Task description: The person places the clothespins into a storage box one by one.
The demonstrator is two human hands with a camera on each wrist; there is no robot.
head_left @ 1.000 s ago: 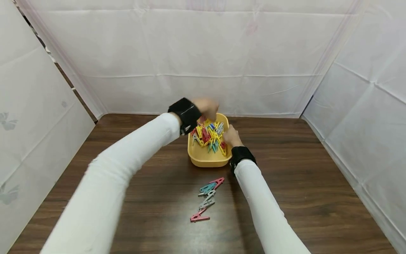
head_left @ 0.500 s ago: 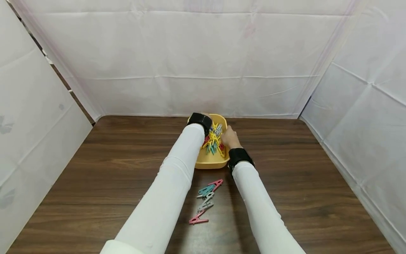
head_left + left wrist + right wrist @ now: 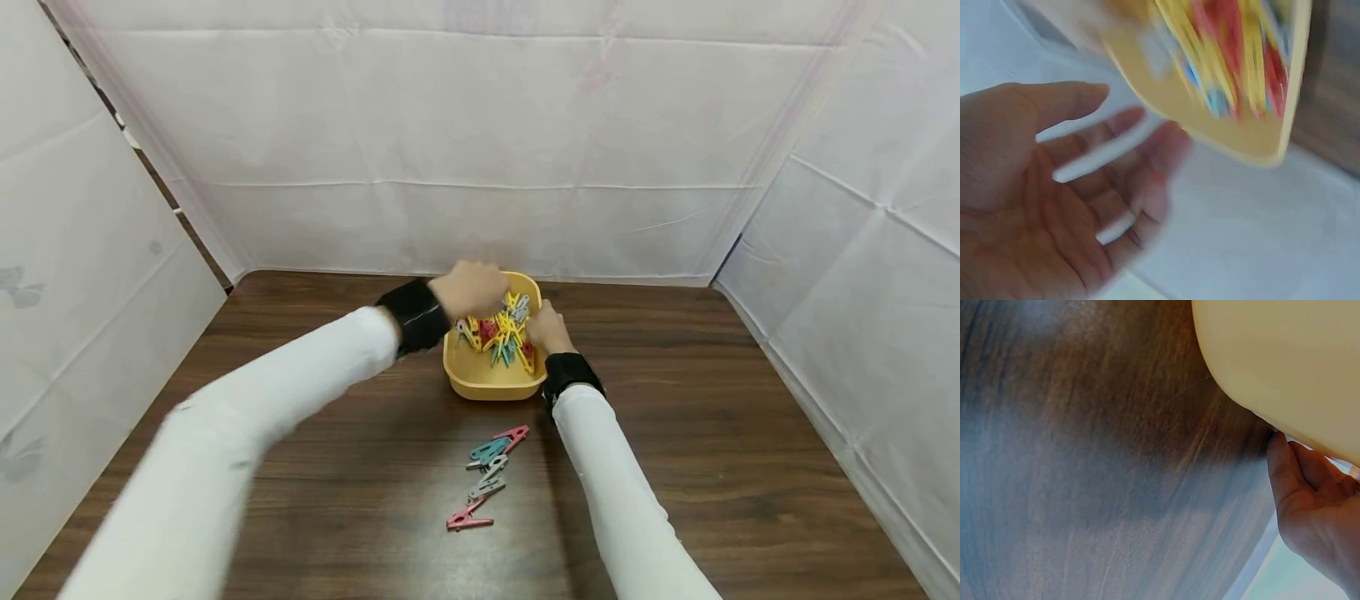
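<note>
A dark brown wooden table [image 3: 712,433] fills the lower part of the scene. On it, near the front and about the middle, lies a loose row of clothespins [image 3: 487,475]: a pink one [image 3: 470,521] nearest, grey ones [image 3: 487,486] beyond it, then a teal one [image 3: 487,451] and a red-pink one [image 3: 513,435] farthest. White sheeting [image 3: 480,150] walls the table at the far side, left and right.

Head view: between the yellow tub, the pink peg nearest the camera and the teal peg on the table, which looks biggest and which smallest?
1. Yellow tub, clearly largest.
2. Teal peg and pink peg: they look about alike, so I would not rank them.
</note>
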